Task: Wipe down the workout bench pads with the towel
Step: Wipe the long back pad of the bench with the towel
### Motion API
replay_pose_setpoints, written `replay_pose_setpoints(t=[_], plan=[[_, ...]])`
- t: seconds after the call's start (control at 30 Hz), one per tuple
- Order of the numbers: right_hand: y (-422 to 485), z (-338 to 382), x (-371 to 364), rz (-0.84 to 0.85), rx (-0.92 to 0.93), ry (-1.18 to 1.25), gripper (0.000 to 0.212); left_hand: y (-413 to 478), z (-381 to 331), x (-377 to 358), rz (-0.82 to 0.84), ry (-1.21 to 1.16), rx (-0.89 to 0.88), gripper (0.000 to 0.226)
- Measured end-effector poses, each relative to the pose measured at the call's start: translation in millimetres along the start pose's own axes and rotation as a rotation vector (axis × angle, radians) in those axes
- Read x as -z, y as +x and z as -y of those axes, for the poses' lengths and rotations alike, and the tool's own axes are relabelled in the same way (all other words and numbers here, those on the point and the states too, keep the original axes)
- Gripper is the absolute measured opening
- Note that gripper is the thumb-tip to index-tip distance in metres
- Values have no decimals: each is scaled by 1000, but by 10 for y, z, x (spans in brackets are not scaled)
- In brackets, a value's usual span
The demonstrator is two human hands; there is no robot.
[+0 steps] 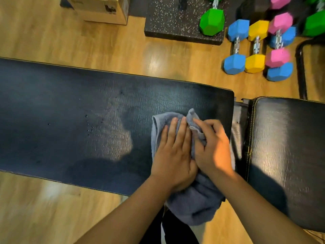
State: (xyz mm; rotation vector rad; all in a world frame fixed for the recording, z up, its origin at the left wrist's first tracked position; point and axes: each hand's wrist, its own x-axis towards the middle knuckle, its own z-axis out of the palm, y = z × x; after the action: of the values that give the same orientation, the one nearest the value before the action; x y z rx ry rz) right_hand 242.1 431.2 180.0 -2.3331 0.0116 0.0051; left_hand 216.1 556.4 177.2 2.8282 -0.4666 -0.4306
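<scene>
The grey towel [193, 205] is draped over the near edge of the long bench pad [70, 120], its bulk hanging down toward the wooden floor [44, 208]; it is pinned flat by the left hand [173, 155], palm down, fingers stretched out and gripping nothing; a bunched fold is pinched by the right hand [213, 147], fingers curled around the cloth; the short seat pad [284, 147] is seen just right, parted by a narrow gap; further off, coloured dumbbells [255, 48] are lined on the floor beside a speckled mat [172, 18]; a cardboard box [100, 9] is glimpsed, contents hidden.
</scene>
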Motion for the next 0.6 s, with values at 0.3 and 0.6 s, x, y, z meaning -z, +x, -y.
replay_pose_setpoints(t=[0.3,0.6], plan=[[713,-104,36,-201,-108,18,29,870,161,203,-16,97,-155,79],[1144,-156,86,-213,-80,33,24,1205,153,299,-49,99,-97,79]])
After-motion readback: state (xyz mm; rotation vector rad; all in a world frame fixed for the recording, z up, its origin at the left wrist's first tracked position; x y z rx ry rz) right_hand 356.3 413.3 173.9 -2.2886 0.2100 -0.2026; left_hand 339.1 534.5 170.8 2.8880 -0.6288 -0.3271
